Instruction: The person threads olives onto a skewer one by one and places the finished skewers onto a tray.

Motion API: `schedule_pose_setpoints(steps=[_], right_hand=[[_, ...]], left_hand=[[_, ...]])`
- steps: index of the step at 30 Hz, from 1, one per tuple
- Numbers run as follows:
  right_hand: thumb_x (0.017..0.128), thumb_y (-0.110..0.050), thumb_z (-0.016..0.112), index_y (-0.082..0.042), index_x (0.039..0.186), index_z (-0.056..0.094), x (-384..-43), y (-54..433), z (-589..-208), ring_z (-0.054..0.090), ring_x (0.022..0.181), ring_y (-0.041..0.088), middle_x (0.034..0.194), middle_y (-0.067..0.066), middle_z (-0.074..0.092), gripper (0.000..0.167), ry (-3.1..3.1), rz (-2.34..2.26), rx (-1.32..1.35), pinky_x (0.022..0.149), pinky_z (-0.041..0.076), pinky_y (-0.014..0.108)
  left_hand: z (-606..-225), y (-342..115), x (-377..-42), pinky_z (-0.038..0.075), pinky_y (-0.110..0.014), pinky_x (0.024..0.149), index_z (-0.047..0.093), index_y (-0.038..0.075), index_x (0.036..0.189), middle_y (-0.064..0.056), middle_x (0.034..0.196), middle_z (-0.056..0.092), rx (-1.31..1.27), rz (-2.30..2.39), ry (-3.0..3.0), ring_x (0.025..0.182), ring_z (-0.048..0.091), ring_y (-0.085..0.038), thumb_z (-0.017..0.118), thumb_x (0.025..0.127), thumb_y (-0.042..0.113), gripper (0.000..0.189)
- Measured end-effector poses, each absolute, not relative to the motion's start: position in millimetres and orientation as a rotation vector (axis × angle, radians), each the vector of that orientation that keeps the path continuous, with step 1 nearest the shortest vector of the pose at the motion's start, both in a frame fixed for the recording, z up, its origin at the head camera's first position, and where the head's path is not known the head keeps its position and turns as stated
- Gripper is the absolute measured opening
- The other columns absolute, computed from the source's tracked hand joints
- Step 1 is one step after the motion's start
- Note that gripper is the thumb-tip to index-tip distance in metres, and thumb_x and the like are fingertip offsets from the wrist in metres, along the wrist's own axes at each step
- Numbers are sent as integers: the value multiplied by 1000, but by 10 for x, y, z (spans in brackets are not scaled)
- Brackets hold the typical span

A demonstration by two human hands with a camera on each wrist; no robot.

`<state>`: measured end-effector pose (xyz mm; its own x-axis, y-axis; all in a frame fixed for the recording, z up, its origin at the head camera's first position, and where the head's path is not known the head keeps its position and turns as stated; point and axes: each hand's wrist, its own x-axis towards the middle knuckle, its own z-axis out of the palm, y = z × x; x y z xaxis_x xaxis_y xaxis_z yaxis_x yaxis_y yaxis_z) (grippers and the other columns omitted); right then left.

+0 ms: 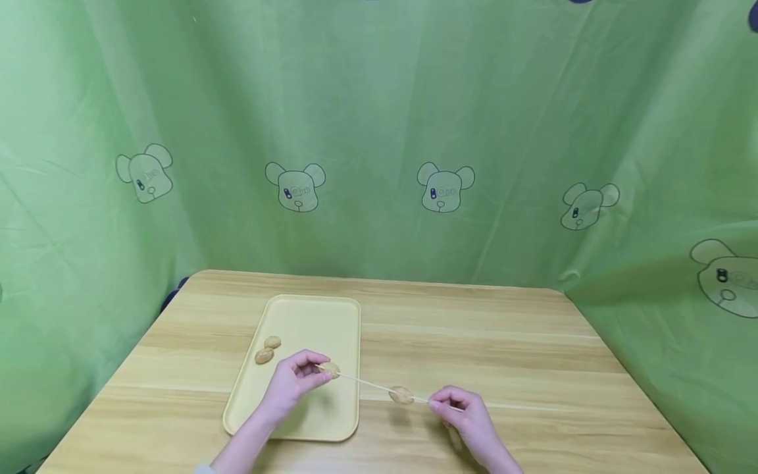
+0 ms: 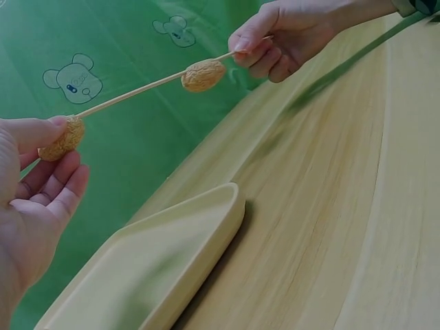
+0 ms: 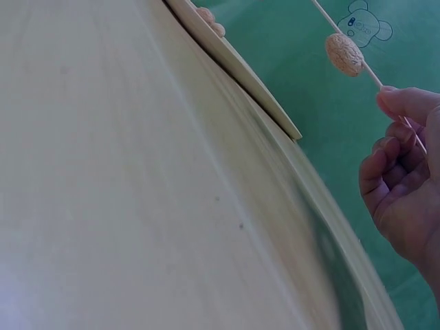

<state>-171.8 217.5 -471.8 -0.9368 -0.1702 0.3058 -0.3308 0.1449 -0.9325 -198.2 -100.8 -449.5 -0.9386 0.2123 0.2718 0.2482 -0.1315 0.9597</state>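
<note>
A thin wooden skewer (image 1: 370, 383) stretches between both hands above the table, slanting slightly in the head view. My left hand (image 1: 296, 378) pinches a wrinkled, golden-brown oval puff (image 2: 63, 139) at the skewer's left end, thumb on top and fingers beneath. A second puff (image 2: 203, 75) of the same kind is threaded farther along the skewer, closer to my right hand. Thumb and fingers of my right hand (image 1: 464, 411) pinch the other end of the stick, which runs on into the palm in the right wrist view. The left hand is over the tray (image 1: 316, 316).
Two more oval puffs, one (image 1: 272, 342) just behind the other (image 1: 264, 355), lie at the tray's left side. The shallow cream tray has a raised rim. It stands on a wood-grain table (image 1: 533, 355), with green bear-print curtains (image 1: 367, 230) around the back and sides.
</note>
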Motion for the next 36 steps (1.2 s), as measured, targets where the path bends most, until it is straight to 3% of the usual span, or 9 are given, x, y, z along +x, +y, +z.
schedule_pose_setpoints(steps=[9,24,32,36], right_hand=[[81,6,62,0,82,66,-1743,2159,-4707,44,52,9,61,-7,49,7,-2251,1942,552,43,38,34],[79,8,61,0,81,65,-1770,2107,-4651,44,55,4,62,-7,50,9,-2245,1953,556,45,40,29],[77,10,62,2,79,64,-1766,2046,-4634,44,55,4,62,-7,50,9,-2204,1972,581,45,39,26],[77,11,62,4,80,64,-1771,2026,-4630,43,55,3,64,-8,51,8,-2180,1977,633,43,37,29]], left_hand=[[-4479,-973,-1957,49,-16,66,52,-21,102,1,82,60,-504,-2290,-2021,73,55,-6,68,74,-7,35],[-4473,-937,-1963,48,-15,63,51,-23,101,-3,80,63,-570,-2323,-1953,70,56,-5,69,75,-5,36],[-4487,-909,-1944,48,-15,64,48,-24,101,8,81,62,-548,-2338,-1969,70,57,-4,65,75,-10,34],[-4489,-897,-1932,48,-16,65,48,-24,102,5,82,62,-531,-2350,-1980,71,57,-4,66,75,-9,36]])
